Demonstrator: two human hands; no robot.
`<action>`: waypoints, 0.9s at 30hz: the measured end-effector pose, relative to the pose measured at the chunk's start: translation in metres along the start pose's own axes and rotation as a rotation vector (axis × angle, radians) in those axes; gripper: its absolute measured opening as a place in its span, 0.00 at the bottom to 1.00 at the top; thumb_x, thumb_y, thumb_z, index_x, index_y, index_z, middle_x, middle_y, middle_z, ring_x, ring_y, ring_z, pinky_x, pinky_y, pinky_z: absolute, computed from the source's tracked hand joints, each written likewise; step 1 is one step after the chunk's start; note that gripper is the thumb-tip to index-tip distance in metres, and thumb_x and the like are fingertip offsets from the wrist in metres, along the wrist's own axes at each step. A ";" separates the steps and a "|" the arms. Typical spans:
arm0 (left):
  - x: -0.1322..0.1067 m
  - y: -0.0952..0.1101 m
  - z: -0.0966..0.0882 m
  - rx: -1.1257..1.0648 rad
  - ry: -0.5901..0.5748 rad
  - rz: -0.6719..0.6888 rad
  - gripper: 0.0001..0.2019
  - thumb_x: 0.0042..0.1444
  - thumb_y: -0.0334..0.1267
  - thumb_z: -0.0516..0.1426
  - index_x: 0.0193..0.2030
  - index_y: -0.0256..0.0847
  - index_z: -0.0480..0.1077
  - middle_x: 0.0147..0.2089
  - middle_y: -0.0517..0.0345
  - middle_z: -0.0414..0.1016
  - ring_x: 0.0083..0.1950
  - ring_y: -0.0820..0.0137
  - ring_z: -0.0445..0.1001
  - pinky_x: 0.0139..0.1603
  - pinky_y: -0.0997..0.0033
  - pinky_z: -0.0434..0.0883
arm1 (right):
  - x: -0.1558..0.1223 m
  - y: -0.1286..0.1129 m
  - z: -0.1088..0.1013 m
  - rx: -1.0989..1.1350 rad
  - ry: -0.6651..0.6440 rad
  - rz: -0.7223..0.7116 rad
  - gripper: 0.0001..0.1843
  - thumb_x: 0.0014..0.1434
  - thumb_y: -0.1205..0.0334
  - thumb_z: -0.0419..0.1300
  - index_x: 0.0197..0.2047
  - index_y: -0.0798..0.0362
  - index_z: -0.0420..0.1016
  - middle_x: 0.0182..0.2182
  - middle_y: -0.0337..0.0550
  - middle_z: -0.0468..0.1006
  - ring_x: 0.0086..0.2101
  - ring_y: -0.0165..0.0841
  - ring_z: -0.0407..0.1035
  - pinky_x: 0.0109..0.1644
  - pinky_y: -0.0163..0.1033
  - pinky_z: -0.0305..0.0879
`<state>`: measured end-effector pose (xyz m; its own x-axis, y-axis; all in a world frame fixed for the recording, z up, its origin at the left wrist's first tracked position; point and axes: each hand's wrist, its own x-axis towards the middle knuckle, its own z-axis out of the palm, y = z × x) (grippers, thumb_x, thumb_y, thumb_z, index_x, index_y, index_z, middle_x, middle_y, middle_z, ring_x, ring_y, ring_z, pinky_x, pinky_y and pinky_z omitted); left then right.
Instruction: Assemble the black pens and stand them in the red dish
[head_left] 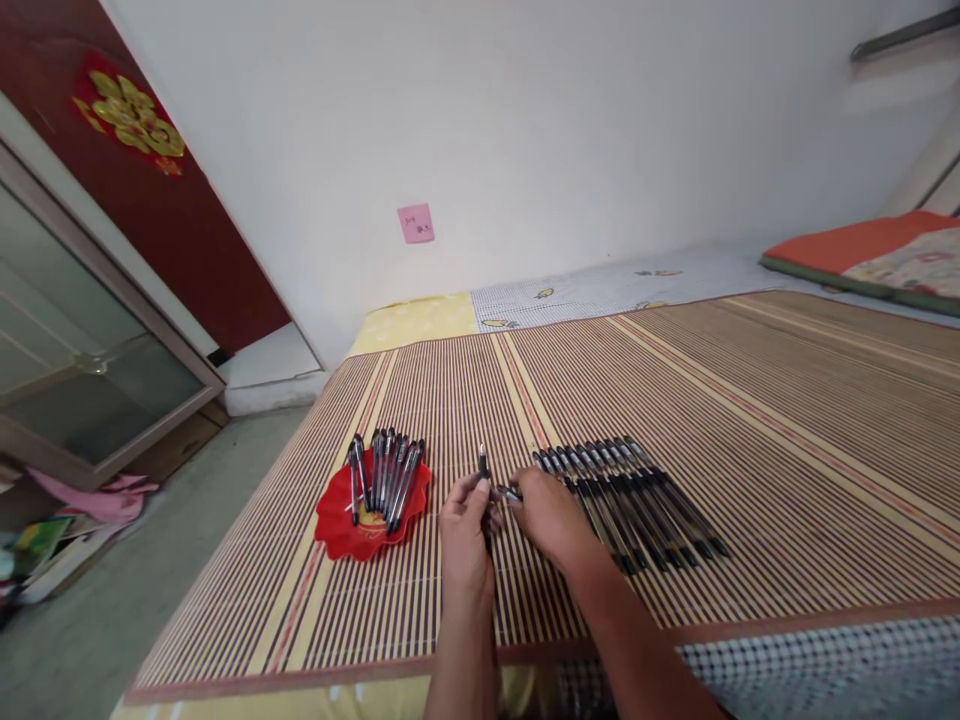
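Observation:
My left hand [466, 515] is closed around a black pen [482, 462], whose pale, narrow tip points up, away from me. Close beside it, my right hand [544, 505] pinches a small dark piece with a silvery clip, which looks like a pen cap [510, 492]. To the left, a red scalloped plate [330, 545] holds several clear-barrelled pens [386, 470] with black caps. On the right, a row of several black pens [637, 500] lies side by side on the mat; my right hand and forearm hide part of its near left end.
A striped bamboo mat [465, 390] covers the bed. Behind it rises a white wall with a pink note [416, 223]. Folded orange bedding [862, 245] lies at the far right. Left of the bed are the grey floor [247, 500] and a glass-panelled cabinet door [82, 340].

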<state>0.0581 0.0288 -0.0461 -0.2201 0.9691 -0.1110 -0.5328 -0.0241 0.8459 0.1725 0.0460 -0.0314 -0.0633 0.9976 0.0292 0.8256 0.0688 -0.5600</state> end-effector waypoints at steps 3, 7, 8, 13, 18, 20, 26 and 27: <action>0.000 0.000 0.000 0.022 -0.019 0.015 0.19 0.43 0.43 0.71 0.39 0.36 0.75 0.27 0.63 0.73 0.23 0.79 0.66 0.23 0.80 0.63 | 0.005 0.003 -0.005 0.296 0.094 -0.067 0.07 0.58 0.68 0.57 0.38 0.55 0.77 0.38 0.52 0.82 0.39 0.39 0.76 0.42 0.39 0.65; -0.002 0.000 0.001 0.079 -0.074 0.009 0.17 0.46 0.42 0.70 0.40 0.36 0.76 0.28 0.62 0.73 0.24 0.79 0.66 0.24 0.79 0.64 | 0.011 0.013 -0.017 0.738 0.279 -0.031 0.08 0.55 0.65 0.59 0.39 0.55 0.74 0.33 0.46 0.80 0.34 0.37 0.75 0.41 0.39 0.68; -0.002 0.000 0.002 0.091 -0.086 -0.001 0.17 0.47 0.42 0.69 0.40 0.36 0.76 0.29 0.61 0.73 0.24 0.79 0.66 0.25 0.79 0.64 | 0.012 0.015 -0.020 0.850 0.303 -0.011 0.07 0.54 0.63 0.60 0.38 0.54 0.73 0.32 0.45 0.80 0.33 0.37 0.75 0.39 0.39 0.68; -0.005 -0.001 0.004 0.160 -0.145 -0.027 0.16 0.46 0.43 0.69 0.39 0.36 0.76 0.29 0.59 0.74 0.25 0.78 0.66 0.25 0.79 0.63 | 0.010 0.020 -0.032 1.265 0.356 0.033 0.12 0.52 0.56 0.66 0.37 0.53 0.74 0.33 0.42 0.79 0.33 0.34 0.73 0.36 0.36 0.67; -0.008 -0.001 0.008 0.239 -0.187 -0.022 0.16 0.47 0.43 0.69 0.39 0.36 0.77 0.29 0.59 0.74 0.26 0.77 0.66 0.26 0.79 0.64 | 0.008 0.020 -0.036 1.355 0.368 -0.029 0.12 0.54 0.55 0.68 0.38 0.51 0.76 0.34 0.41 0.79 0.35 0.32 0.72 0.39 0.36 0.67; -0.010 -0.001 0.010 0.257 -0.187 -0.026 0.16 0.46 0.44 0.69 0.39 0.36 0.77 0.30 0.58 0.74 0.27 0.76 0.67 0.26 0.79 0.64 | 0.008 0.020 -0.037 1.345 0.353 -0.035 0.12 0.53 0.55 0.68 0.38 0.52 0.77 0.34 0.41 0.79 0.36 0.32 0.72 0.40 0.36 0.66; -0.011 -0.001 0.012 0.261 -0.218 -0.030 0.16 0.46 0.44 0.69 0.37 0.36 0.77 0.29 0.59 0.73 0.25 0.77 0.65 0.26 0.78 0.63 | 0.006 0.015 -0.043 1.260 0.308 -0.045 0.12 0.50 0.57 0.68 0.36 0.53 0.76 0.32 0.41 0.79 0.35 0.34 0.72 0.41 0.38 0.66; -0.011 -0.001 0.012 0.257 -0.221 -0.028 0.16 0.46 0.44 0.69 0.37 0.36 0.77 0.29 0.59 0.74 0.25 0.77 0.65 0.26 0.78 0.63 | 0.006 0.015 -0.044 1.242 0.290 -0.052 0.11 0.49 0.58 0.67 0.36 0.53 0.76 0.32 0.41 0.79 0.35 0.34 0.72 0.42 0.38 0.66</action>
<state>0.0711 0.0211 -0.0395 -0.0110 0.9990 -0.0441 -0.3063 0.0386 0.9512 0.2091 0.0533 -0.0035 0.1741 0.9708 0.1650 -0.2609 0.2071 -0.9429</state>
